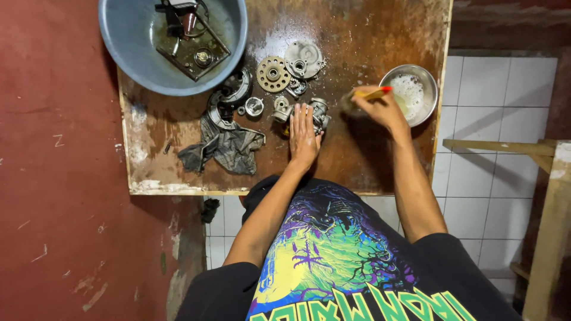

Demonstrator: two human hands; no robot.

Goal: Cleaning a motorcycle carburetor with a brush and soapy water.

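Observation:
My left hand (303, 138) lies fingers-forward on the wet wooden table (357, 154), touching a small grey metal engine part (320, 113). My right hand (380, 107) grips a brush with a yellow and red handle (372, 93); its bristle end points left over the table, between the metal part and a steel bowl of soapy foam (410, 92). Whether the bristles touch anything cannot be told.
A brass-coloured gear (273, 74), a round grey cover (303, 59) and small metal pieces (254, 106) lie in the middle. A dark rag (223, 145) lies left. A blue basin (137, 53) holding a metal frame sits at the far left corner. A wooden bench (547, 196) stands right.

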